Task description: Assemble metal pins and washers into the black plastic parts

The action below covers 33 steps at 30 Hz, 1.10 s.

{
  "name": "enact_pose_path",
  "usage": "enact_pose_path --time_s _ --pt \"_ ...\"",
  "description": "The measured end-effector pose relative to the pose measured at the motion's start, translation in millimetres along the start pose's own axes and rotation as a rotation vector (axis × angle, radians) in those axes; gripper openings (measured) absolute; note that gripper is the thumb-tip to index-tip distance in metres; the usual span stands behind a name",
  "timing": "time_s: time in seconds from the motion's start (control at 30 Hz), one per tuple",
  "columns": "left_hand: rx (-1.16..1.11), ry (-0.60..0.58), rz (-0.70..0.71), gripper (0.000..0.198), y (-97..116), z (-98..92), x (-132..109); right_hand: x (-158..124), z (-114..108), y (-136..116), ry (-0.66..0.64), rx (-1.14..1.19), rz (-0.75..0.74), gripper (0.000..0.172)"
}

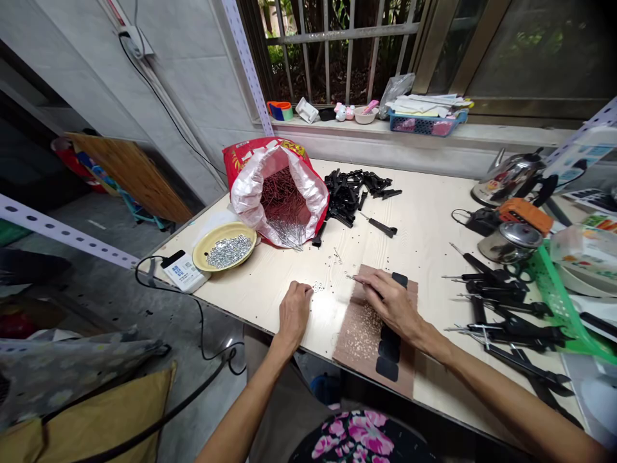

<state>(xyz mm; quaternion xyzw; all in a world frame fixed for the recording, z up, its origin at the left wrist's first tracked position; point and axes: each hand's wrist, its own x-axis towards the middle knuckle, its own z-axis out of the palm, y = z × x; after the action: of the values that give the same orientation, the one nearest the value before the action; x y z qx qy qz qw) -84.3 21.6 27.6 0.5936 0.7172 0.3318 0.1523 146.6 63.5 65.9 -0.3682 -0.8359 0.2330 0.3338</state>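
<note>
My left hand (294,313) rests at the table's front edge with thumb and fingertips pressed together; anything between them is too small to make out. Beside those fingertips lies a scatter of tiny dark and shiny bits (319,287). My right hand (391,303) reaches over a brown board (354,334) sprinkled with pale crumbs, its fingers closed on a small metal piece (349,276) that sticks out past the index fingertip. Black rounded pads (388,350) run in a row along the board, partly hidden under this hand. A few thin metal pins (337,256) lie beyond the board.
A red sack (236,161) full of long screws or rods stands behind, next to a yellow dish (197,254) of small metal parts. Black plastic handles (344,196) are heaped at the back. Black-handled tools (511,331), a kettle (513,180) and a green basket (554,289) occupy the right.
</note>
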Motion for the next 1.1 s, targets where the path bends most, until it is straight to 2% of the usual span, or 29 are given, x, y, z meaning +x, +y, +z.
enact_pose_path --time_s 0.1,0.2,0.27,0.33,0.53,0.77,0.97,1.1 --pt "-0.48 -0.015 -0.248 0.016 6 -4.9 1 2 10 -16 -0.027 0.012 0.005 0.03" --pt "-1.09 -0.151 -0.55 0.029 20 -12.5 1 6 21 -32 -0.045 0.002 0.0 0.027" --pt "-1.348 -0.2 -0.645 0.036 31 -16.9 -1 8 27 -40 -0.035 -0.015 0.003 0.025" --pt "-1.458 -0.198 -0.676 0.037 40 -19.7 -5 10 31 -45 -0.013 -0.041 0.01 0.023" --pt "-1.473 -0.147 -0.639 0.036 55 -19.9 -15 7 29 -51 -0.001 -0.133 0.011 0.02" --pt "-1.334 -0.012 -0.477 0.029 59 -11.5 -20 2 28 -62 0.027 -0.383 0.05 0.02" --pt "-1.248 -0.111 -0.477 0.03 60 -4.4 -20 -5 26 -54 0.024 -0.446 0.053 0.022" --pt "-1.119 -0.106 -0.402 0.026 61 1.1 -18 -11 22 -45 -0.003 -0.261 0.143 0.024"
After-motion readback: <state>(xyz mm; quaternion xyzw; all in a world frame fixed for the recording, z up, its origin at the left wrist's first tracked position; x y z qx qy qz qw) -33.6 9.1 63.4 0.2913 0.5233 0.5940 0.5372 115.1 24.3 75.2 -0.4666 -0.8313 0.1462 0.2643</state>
